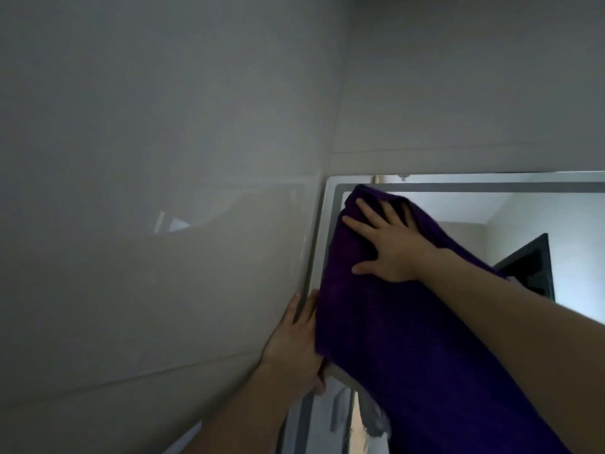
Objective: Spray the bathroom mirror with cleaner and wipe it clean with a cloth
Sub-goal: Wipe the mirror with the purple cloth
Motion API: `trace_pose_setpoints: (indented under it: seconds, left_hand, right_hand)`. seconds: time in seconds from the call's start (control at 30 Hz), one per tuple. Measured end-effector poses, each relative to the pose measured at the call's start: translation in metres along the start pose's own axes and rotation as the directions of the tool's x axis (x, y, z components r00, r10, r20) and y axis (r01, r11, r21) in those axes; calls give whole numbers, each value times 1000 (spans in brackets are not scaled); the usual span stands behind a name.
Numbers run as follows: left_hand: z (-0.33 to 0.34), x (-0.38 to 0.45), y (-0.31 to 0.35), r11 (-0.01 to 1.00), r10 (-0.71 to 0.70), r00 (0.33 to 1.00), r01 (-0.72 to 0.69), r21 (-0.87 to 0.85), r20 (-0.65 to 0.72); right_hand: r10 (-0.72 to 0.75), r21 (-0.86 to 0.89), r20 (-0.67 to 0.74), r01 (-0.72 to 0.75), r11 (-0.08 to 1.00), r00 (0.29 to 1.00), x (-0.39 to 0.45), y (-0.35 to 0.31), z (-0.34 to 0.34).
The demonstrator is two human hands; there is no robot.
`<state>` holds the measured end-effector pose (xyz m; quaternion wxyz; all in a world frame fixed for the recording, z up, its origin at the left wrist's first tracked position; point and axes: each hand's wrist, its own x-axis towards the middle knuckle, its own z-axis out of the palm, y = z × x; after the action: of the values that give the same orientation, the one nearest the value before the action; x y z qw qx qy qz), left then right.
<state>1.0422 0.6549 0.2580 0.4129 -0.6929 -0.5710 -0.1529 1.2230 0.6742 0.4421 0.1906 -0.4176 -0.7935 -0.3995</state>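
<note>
Wiping is underway: the right hand (pixel 389 247), fingers spread flat, presses the purple cloth (pixel 393 339) on the mirror (pixel 458 208) top-left corner; the left hand (pixel 294 342) grips its frame. No sprayer visible; the rest likely remains.

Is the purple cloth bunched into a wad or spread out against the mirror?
Spread out. The cloth hangs long down the mirror, with the right hand pressing it flat, fingers splayed.

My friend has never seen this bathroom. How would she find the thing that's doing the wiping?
Find the big mirror with the pale frame, hung on the grey tiled wall. In its top left corner hangs a purple cloth, pressed flat to the glass by the right hand. It is the only dark purple thing there; everything around it is grey or white.
</note>
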Motion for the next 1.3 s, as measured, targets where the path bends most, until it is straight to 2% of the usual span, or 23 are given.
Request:
trace_pose_setpoints:
  seconds: [0.1, 0.23, 0.4, 0.57, 0.63, 0.8, 0.9, 0.93, 1.0, 1.07, 1.13, 1.2, 1.3]
  left_hand:
    - [0, -2, 1, 998, -9, 998, 5, -61, -58]
    - [0, -2, 2, 995, -43, 997, 37, -91, -71]
    - [2, 5, 0, 994, -41, 999, 38, -98, -27]
    - [4, 9, -1, 998, -38, 999, 38, -44, 3]
    - [5, 7, -2, 999, -18, 1000, 19, -31, 15]
    - [0, 0, -2, 997, -35, 999, 34, -71, -9]
    - [-15, -4, 4, 995, -75, 996, 77, -61, 47]
    - [-23, -6, 5, 995, -90, 993, 93, -37, 80]
    - [-39, -4, 5, 987, -111, 984, 92, 135, 140]
    - [-63, 4, 0, 933, -160, 972, 93, 347, 170]
    - [-92, 7, -11, 862, -256, 953, 149, 484, 164]
    - [-113, 4, -26, 791, -338, 929, 194, 580, 149]
    - [-122, -1, -37, 735, -363, 919, 181, 654, 152]
  right_hand:
    - [-118, 37, 59, 116, 993, 991, -19, -10, 24]
    - [-204, -11, 88, 206, 979, 975, -35, 28, 15]
    - [-43, 0, -18, 43, 999, 999, -15, 60, -13]
    - [21, -36, -107, -25, 999, 994, 20, 30, -6]
    - [-5, -48, -126, -1, 999, 992, 25, 15, 1]
    - [-127, -27, -57, 126, 992, 990, 2, -12, 30]
    - [-163, 2, -29, 163, 987, 986, -25, -3, 45]
    - [-169, 9, -24, 169, 986, 985, -32, 3, 46]
    - [-140, 8, -18, 140, 990, 990, -40, 16, 43]
    - [-54, 4, -35, 54, 999, 998, -32, 25, 32]
    - [17, -11, -64, -18, 1000, 998, -15, 25, 18]
    - [64, -6, -96, -65, 998, 993, 6, 14, 10]
    - [98, -6, -126, -99, 995, 987, 36, -15, 10]
